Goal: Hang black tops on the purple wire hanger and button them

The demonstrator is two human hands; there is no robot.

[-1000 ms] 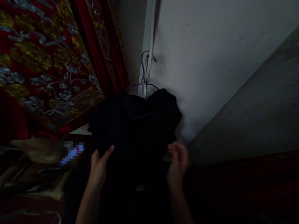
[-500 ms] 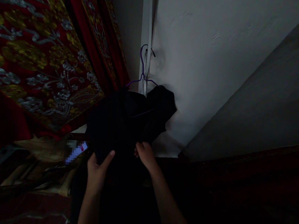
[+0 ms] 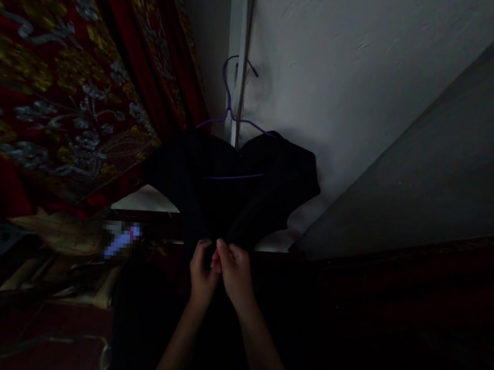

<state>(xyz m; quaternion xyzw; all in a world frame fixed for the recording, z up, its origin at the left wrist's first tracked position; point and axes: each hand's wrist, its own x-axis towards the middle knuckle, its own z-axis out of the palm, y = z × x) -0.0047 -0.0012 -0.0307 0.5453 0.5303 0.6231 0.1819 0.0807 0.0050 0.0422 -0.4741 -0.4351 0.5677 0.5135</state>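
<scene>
Wall [image 3: 357,91] takes the biggest part of the view, pale above and with a darker band low on the right; a narrow white strip [image 3: 239,13] runs up along it. Red cloth [image 3: 88,81] with gold and silver flowers hangs on the left side. In the middle, in front of the wall, is a black shirt [image 3: 282,170], spread by its shoulders on a thin purple hanger [image 3: 228,114]. The hanger's hook rests near the white strip, and its lower bar shows across the neck opening of the shirt. At lower left lies something beige [image 3: 63,236], too dark to name. The left hand [image 3: 203,273] and the right hand [image 3: 236,272] are close together below the neck opening, where its two edges meet. Both hands are almost closed, with bent fingers, and they hold the front of the shirt; what exactly is between the fingertips, I cannot tell in this darkness. The smallest is a blurred bluish object [image 3: 121,242] beside the beige thing, well apart from the hands.
</scene>
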